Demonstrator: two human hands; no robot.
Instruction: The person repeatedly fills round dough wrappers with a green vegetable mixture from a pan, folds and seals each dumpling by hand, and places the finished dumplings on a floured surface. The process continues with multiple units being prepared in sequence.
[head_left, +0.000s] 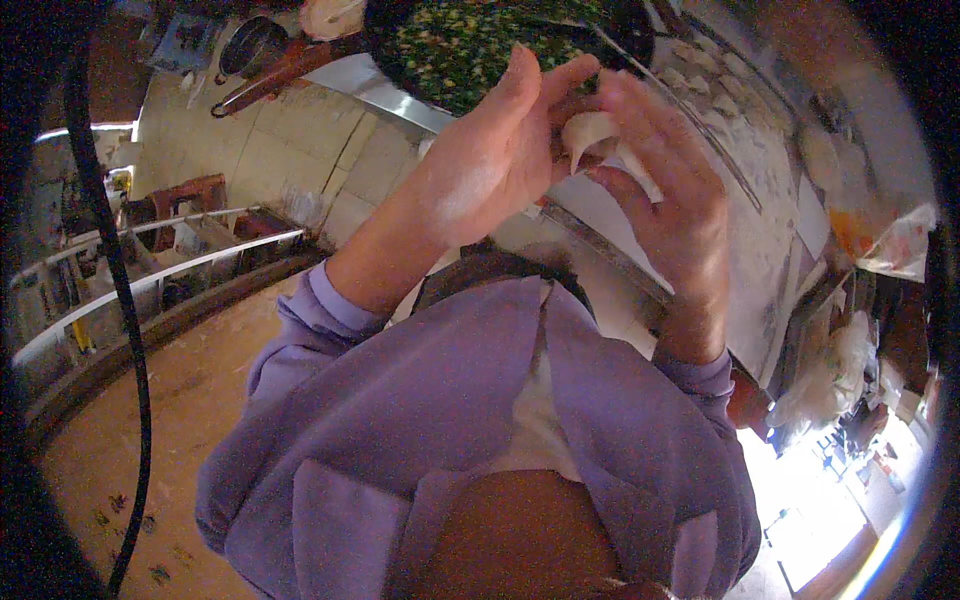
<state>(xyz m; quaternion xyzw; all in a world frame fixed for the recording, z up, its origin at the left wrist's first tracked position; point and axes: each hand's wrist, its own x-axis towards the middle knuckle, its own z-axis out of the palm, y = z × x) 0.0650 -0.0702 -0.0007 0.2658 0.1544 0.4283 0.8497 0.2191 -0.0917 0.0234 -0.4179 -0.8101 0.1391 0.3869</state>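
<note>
Between my two hands is a thin, pale piece of dough (589, 133), its edge curled up. My left hand (495, 150) is raised at its left, palm turned inward, thumb up and fingers reaching the dough's far side. Around its right side curl the fingers and thumb of my right hand (667, 172), slightly blurred. Just beyond the hands stands a large dark pan of chopped green filling with pale bits (457, 60). A long thin stick (720, 154) slants from the pan over the floury work surface (757, 247). Whether filling lies in the dough cannot be seen.
Several pale dough pieces (694, 71) lie on the floured surface at the upper right. A brown-handled utensil (262, 79) and a dark round pan (253, 46) are at the upper left. Plastic bags (832, 375) hang or lie at the right. A black cable (124, 277) runs down the left side.
</note>
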